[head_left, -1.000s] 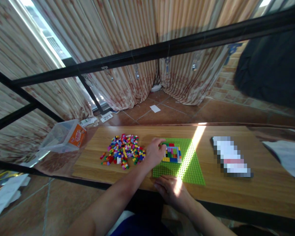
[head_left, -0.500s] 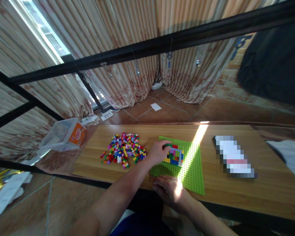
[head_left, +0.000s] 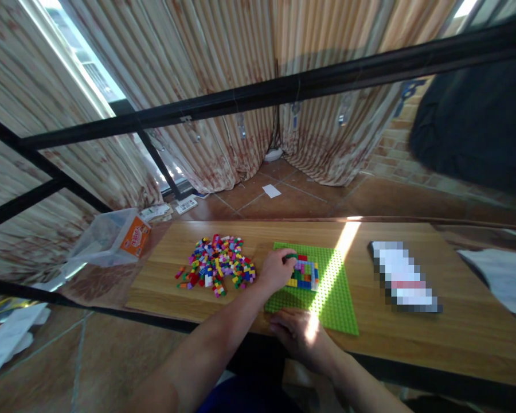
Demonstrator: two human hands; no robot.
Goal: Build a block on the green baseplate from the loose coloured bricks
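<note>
A green studded baseplate (head_left: 335,298) lies on the wooden table (head_left: 413,338). On its left half sits a small flat patch of coloured bricks (head_left: 305,274). My left hand (head_left: 277,269) rests at the patch's left edge, fingers curled and pinched on a small green brick (head_left: 290,256) at the patch's far corner. My right hand (head_left: 301,335) lies flat on the near edge of the baseplate, fingers spread, holding nothing. A loose pile of many-coloured small bricks (head_left: 217,265) lies just left of my left hand.
A clear plastic box with an orange label (head_left: 112,235) lies tipped off the table's left end. A blurred-out flat object (head_left: 404,277) lies right of the baseplate, white paper (head_left: 503,275) further right. A black metal bar (head_left: 284,86) crosses overhead; curtains hang behind.
My left hand has shifted slightly right along the patch's far edge, the green brick at its fingertips. My right hand stays on the baseplate's near edge. The view swayed a little.
</note>
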